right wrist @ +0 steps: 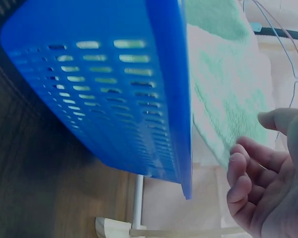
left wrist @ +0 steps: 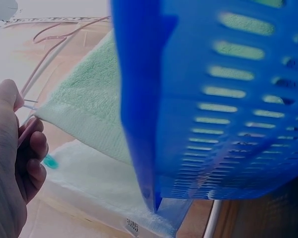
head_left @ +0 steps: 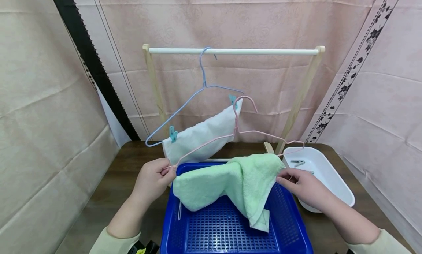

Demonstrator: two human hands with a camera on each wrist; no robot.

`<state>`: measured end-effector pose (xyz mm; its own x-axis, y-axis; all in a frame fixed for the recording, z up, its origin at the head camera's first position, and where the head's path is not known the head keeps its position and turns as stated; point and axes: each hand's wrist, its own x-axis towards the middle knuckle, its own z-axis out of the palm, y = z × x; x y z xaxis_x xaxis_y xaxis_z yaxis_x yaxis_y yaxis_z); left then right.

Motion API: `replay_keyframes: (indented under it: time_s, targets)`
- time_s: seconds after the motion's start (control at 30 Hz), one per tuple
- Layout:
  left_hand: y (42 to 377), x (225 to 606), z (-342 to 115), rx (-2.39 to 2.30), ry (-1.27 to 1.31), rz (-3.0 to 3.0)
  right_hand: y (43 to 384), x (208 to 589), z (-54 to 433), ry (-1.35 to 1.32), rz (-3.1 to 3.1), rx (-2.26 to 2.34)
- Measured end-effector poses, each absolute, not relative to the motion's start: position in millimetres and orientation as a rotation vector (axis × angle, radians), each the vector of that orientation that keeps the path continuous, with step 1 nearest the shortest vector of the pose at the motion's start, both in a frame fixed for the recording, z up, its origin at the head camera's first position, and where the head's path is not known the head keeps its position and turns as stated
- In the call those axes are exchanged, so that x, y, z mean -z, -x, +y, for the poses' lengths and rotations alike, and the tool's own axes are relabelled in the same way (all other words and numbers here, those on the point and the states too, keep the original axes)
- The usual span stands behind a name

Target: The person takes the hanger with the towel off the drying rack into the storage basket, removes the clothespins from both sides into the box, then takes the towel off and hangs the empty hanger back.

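Green towel (head_left: 227, 177) hangs over the blue basket (head_left: 227, 228), below the pink hanger (head_left: 236, 129); judged light, soft and limp, unlikely to slip or tear, best held by its upper corners. Left hand (head_left: 155, 179), beside the basket's far left corner, grips the hanger's end; right hand (head_left: 303, 184), by the basket's right rim, is loosely curled, thumb apart, nothing seen held; towel contact cannot be told.

- Left forearm (head_left: 126, 213) angles steeply up and inward from the lower left of the head view.
- Left grip (head_left: 153, 178) pinches, thumb (left wrist: 9, 95) extended and fingers (left wrist: 37, 147) curled.
- Right forearm (head_left: 352, 219) slants inward at a shallower angle from the lower right.
- Right grip (head_left: 306, 186) curves loosely, thumb apart from the bent fingers (right wrist: 242, 187).
- Both grips stand well apart, the left slightly higher.
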<state>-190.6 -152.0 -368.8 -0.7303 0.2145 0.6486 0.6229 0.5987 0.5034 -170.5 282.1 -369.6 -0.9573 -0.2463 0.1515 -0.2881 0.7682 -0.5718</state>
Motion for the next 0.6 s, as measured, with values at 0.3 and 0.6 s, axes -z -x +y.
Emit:
replay_keyframes:
  time_s: [0.3, 0.6]
  targets:
    - [190.3, 367.7, -151.9, 0.999, 0.673, -2.290, 183.9, 367.6, 286.0, -0.197, -2.863, -1.058]
    - [191.2, 367.2, -150.9, 1.006, 0.700, -2.286, 188.0, 366.2, 279.7, -0.240, -2.801, -1.122]
